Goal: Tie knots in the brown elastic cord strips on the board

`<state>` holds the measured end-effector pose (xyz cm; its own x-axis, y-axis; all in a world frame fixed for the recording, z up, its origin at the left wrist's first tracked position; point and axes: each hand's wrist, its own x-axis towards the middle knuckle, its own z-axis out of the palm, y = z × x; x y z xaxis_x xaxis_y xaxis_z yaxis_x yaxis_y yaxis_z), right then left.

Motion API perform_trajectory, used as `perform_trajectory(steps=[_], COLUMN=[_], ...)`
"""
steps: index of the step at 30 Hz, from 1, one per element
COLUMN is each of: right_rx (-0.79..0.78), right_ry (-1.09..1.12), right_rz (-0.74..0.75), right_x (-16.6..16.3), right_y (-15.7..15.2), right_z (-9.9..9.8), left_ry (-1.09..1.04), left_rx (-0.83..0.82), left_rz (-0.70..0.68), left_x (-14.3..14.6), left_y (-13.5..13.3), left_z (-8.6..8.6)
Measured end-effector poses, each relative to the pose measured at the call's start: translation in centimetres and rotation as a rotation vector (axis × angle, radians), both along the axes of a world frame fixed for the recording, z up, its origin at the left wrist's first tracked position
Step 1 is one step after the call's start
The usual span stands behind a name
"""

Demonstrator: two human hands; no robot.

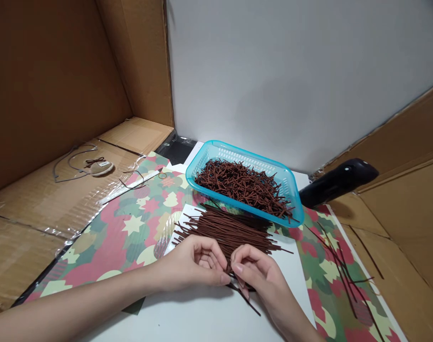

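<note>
My left hand (198,266) and my right hand (262,275) meet over the near edge of a bundle of long brown cords (234,225). Thumb and fingers of each hand are pinched together around a thin brown cord (251,304), whose loose end trails down across a white sheet (287,270). Where the fingertips meet, the cord is partly hidden. Just behind the bundle stands a blue plastic basket (297,209), tilted, holding a heap of short brown cord pieces (238,183).
Loose brown cords (344,270) lie at the right on patterned paper (127,247). A black handle-like object (341,178) juts out beside the basket. At the left are a small beige item with a brown bow (99,168) and a grey cord (65,164). Cardboard walls (138,57) enclose the sides.
</note>
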<state>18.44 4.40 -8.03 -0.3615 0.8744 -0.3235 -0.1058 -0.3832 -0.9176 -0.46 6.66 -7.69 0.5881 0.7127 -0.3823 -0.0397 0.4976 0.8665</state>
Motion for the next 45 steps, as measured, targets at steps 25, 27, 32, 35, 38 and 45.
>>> perform_trajectory(steps=[25, 27, 32, 35, 38, 45], right_rx=[0.05, 0.045, 0.063, 0.11, 0.142, 0.378], right_ry=[-0.165, -0.164, -0.141, -0.166, -0.201, -0.492], right_rz=[-0.032, -0.047, -0.09, -0.114, -0.118, 0.208], right_x=[0.0, -0.2, -0.3, -0.2, 0.0, 2.1], right_y=[0.3, 0.3, 0.1, 0.2, 0.4, 1.0], right_z=[1.2, 1.1, 0.7, 0.7, 0.7, 2.5], left_ry=[-0.27, -0.277, -0.195, -0.126, -0.122, -0.202], left_rx=[-0.318, -0.345, -0.225, -0.134, -0.138, -0.245], left_rz=[0.193, 0.181, 0.092, 0.04, 0.034, 0.099], left_x=[-0.4, -0.5, -0.4, -0.3, -0.3, -0.1], left_y=[1.1, 1.2, 1.0, 0.8, 0.7, 0.8], left_z=[0.3, 0.2, 0.3, 0.5, 0.6, 0.6])
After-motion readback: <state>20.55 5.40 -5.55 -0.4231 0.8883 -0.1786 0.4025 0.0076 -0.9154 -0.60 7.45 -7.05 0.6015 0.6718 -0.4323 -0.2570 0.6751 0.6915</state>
